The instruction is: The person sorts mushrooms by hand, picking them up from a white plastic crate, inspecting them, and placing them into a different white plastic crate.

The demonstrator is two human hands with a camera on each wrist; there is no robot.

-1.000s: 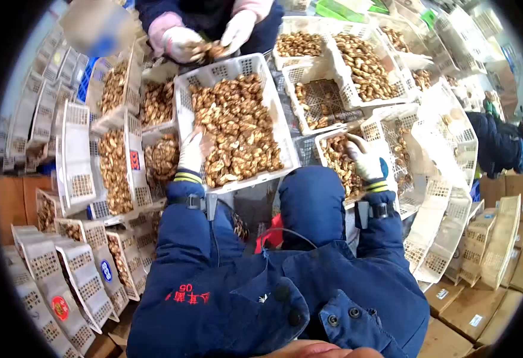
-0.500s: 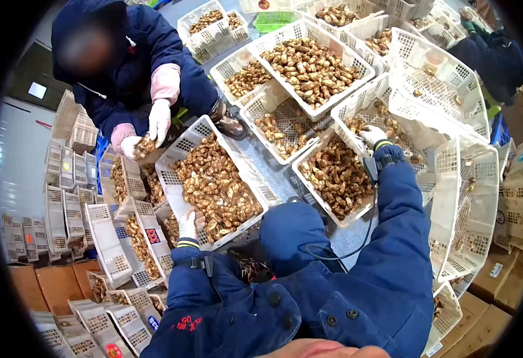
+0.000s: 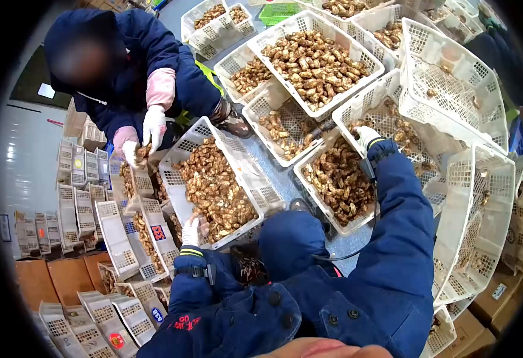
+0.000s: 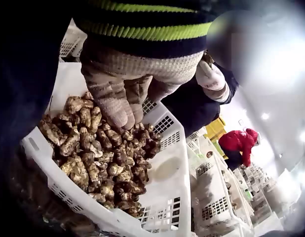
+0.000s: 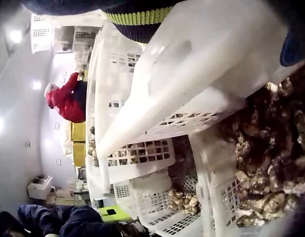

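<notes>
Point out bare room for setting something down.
Blue floor lies bare between the heaped crate by the left hand and the middle crate, and beside the bent knee. The upper-right crate is mostly bare inside. White crates crowd the far left.

1. Upper left of the head view, we find the seated person's (image 3: 175, 71) face blurred.
2. At the top of the right wrist view, a basket (image 5: 192, 54) hides the right hand (image 3: 366, 136) from us.
3. We lose the brown pieces (image 5: 271, 163) past that view's right edge; many are too dark to tell apart.
</notes>
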